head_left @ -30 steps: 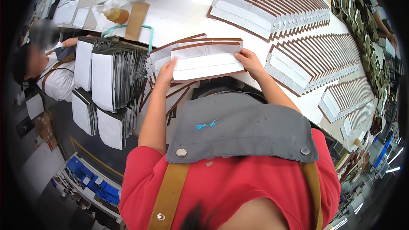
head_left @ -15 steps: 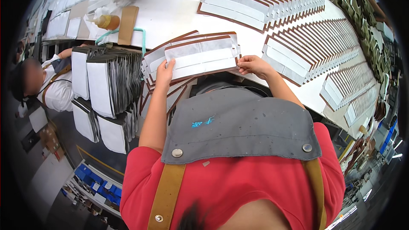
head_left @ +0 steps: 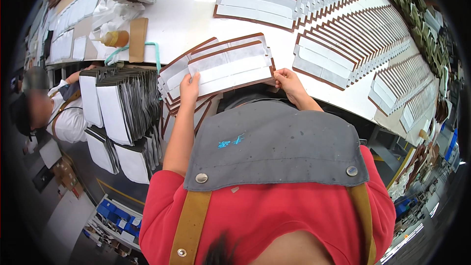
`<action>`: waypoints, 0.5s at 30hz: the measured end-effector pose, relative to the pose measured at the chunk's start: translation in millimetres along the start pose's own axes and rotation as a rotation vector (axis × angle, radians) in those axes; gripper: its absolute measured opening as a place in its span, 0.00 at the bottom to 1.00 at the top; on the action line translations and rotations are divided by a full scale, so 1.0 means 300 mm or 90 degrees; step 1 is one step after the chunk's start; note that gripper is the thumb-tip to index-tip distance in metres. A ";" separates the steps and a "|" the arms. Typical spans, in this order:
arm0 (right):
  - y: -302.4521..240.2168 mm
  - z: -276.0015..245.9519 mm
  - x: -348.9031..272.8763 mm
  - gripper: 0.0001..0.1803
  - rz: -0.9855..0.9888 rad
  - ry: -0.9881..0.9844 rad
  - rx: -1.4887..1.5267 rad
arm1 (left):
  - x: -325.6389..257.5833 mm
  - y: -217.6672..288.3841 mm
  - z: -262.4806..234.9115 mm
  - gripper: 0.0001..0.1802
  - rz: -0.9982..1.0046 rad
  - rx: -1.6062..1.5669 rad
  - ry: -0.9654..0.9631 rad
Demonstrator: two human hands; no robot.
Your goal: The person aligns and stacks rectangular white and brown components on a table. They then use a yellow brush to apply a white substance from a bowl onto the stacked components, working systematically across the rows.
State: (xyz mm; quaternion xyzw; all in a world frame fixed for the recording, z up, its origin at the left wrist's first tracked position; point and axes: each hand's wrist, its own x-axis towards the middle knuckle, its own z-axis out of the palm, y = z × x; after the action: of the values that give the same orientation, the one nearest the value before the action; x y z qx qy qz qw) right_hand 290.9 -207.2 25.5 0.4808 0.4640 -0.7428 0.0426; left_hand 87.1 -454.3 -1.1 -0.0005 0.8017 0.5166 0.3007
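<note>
A flat white-and-grey panel with brown edges (head_left: pixel 230 71) lies on top of several similar panels, fanned out at the table's near edge. My left hand (head_left: pixel 190 88) grips its left end, thumb on the white face and fingers hidden underneath. At the opposite end, my right hand (head_left: pixel 289 84) pinches the panel's right edge between thumb and fingertips. Behind it, more brown-edged panels (head_left: pixel 196 56) stick out to the left and at the back. Other panels (head_left: pixel 200 113) hang lower, between my left forearm and the apron.
Overlapping rows of like panels (head_left: pixel 326 61) cover the table's right side. Left of me stand stacks of dark-backed white pieces (head_left: pixel 115 110). A yellowish bottle (head_left: pixel 115 39) and a brown strip (head_left: pixel 138 39) lie at the back left. A person in white (head_left: pixel 68 118) works at far left.
The view has shifted slightly, so the table rows appear farther left. My right wrist and forearm have come down closer to my body; both hands keep hold of the panel.
</note>
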 end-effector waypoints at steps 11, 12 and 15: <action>0.052 -0.361 -0.213 0.14 -0.027 0.146 -0.398 | 0.042 -0.017 -0.076 0.19 0.013 0.074 -0.001; 0.054 -0.390 -0.237 0.15 0.021 0.137 -0.437 | 0.041 -0.017 -0.073 0.19 0.019 0.077 0.003; 0.195 -0.471 -0.227 0.17 -0.144 0.140 -0.712 | 0.008 0.044 -0.049 0.20 0.093 0.180 0.047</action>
State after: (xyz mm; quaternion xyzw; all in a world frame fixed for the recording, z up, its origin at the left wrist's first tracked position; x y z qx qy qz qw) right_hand 452.5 -163.1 23.8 0.4069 0.8361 -0.3302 0.1623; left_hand 74.1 -459.6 12.8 0.0807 0.8748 0.4189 0.2298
